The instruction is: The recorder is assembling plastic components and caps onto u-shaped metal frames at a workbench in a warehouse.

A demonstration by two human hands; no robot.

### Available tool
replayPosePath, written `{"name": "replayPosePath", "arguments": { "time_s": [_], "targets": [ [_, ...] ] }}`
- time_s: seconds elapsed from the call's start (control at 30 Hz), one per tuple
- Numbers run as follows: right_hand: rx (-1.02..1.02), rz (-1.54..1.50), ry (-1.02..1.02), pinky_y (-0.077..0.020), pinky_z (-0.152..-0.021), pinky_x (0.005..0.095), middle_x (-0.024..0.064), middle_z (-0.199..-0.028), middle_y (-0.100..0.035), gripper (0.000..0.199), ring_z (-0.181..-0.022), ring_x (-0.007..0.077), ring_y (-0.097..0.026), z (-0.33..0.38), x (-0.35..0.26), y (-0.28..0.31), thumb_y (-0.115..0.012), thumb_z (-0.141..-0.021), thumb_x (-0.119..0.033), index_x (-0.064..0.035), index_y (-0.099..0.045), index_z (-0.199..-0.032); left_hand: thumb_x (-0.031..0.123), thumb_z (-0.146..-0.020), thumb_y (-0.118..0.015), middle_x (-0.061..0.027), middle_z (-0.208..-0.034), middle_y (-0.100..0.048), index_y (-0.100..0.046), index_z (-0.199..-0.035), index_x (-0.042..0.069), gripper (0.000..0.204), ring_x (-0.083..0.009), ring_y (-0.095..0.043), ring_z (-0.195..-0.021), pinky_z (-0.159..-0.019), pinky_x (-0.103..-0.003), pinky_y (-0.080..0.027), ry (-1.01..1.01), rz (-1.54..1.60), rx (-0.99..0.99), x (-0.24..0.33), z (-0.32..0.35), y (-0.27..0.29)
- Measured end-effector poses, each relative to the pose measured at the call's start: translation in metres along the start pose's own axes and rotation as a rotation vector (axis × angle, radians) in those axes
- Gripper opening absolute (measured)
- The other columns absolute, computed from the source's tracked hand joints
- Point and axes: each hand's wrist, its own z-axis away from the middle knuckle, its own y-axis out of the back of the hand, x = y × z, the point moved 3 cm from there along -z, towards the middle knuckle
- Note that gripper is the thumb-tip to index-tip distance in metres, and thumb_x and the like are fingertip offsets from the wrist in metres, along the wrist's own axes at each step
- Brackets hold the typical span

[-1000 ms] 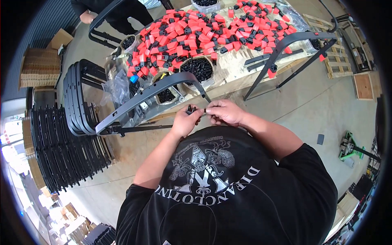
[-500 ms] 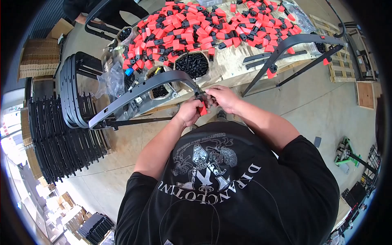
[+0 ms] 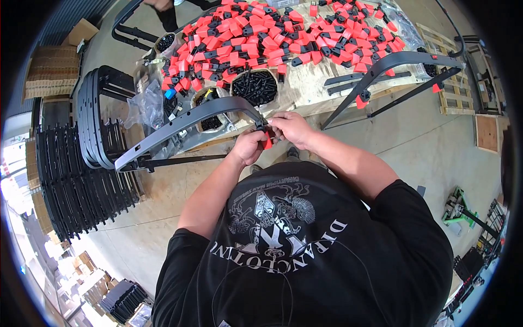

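A wooden tabletop [image 3: 302, 90] stands behind a curved dark metal frame [image 3: 199, 113]. The tabletop carries a broad heap of red-and-black pieces [image 3: 234, 41] and, nearer, a tub of small black parts [image 3: 255, 90]. At the frame's right end, the left hand [image 3: 249, 147] pinches a red-and-black block [image 3: 267, 143]; the right hand [image 3: 294, 129] bunches its fingers beside it, their hold hidden.

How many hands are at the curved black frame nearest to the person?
2: the left hand holds a red-and-black piece at the end of the frame, the right hand is beside it. Some fingers are hidden.
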Motion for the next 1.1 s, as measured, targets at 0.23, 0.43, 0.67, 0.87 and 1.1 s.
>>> {"name": "replayPosePath", "arguments": {
  "time_s": [0.23, 0.43, 0.67, 0.87, 1.1],
  "targets": [
    [-0.105, -0.119, -0.118, -0.0335, -0.049, 0.0257, -0.0005, -0.071, -0.055, 0.025, -0.056, 0.0102, -0.047, -0.013, 0.006, 0.004, -0.063, -0.100, -0.029, -0.0067, -0.064, -0.089, 0.004, -0.091, -0.059, -0.0104, -0.113, -0.066, -0.060, -0.124, -0.002, 0.033, -0.0213, -0.065, -0.106, -0.097, -0.036, -0.053, 0.042, -0.073, 0.046, -0.005, 0.004, 0.014],
    [-0.163, -0.049, -0.295, -0.0243, -0.047, 0.0266, -0.0054, -0.065, -0.043, 0.027, -0.052, 0.0080, -0.035, -0.022, 0.003, 0.006, -0.064, -0.099, -0.035, -0.0133, -0.059, -0.085, 0.009, -0.098, -0.056, -0.0135, -0.125, -0.061, -0.051, -0.133, -0.003, 0.038, -0.0266, -0.063, -0.113, -0.104, -0.042, -0.052, 0.078, -0.097, 0.132, -0.009, 0.007, 0.018],
    [-0.142, 0.145, -0.215, -0.0222, -0.044, 0.0298, -0.0051, -0.060, -0.039, 0.033, -0.047, 0.0090, -0.032, -0.021, 0.001, -0.001, -0.052, -0.105, -0.037, -0.0098, -0.057, -0.087, 0.011, -0.098, -0.058, -0.0141, -0.118, -0.064, -0.053, -0.129, -0.004, 0.035, -0.0242, -0.066, -0.107, -0.098, -0.039, -0.056, 0.082, -0.100, 0.072, -0.006, 0.015, 0.017],
    [-0.124, 0.083, -0.201, -0.0327, -0.048, 0.0299, -0.0011, -0.067, -0.050, 0.043, -0.052, 0.0117, -0.043, -0.011, -0.001, -0.008, -0.046, -0.105, -0.047, -0.0095, -0.060, -0.091, 0.014, -0.098, -0.059, -0.0138, -0.117, -0.066, -0.052, -0.131, -0.004, 0.039, -0.0249, -0.067, -0.106, -0.097, -0.040, -0.055, 0.092, -0.159, 0.111, -0.004, 0.020, 0.027],
    [-0.439, -0.388, -0.357, -0.0527, -0.087, 0.0459, 0.0132, -0.100, -0.068, 0.065, -0.098, 0.0314, -0.067, 0.014, -0.005, -0.004, -0.040, -0.102, -0.063, -0.0028, -0.063, -0.109, 0.021, -0.086, -0.072, -0.0122, -0.100, -0.069, -0.067, -0.112, 0.001, 0.033, -0.0211, -0.067, -0.087, -0.077, -0.035, -0.054, -0.307, -1.030, 0.322, 0.029, 0.057, -0.001]
  ]
}}
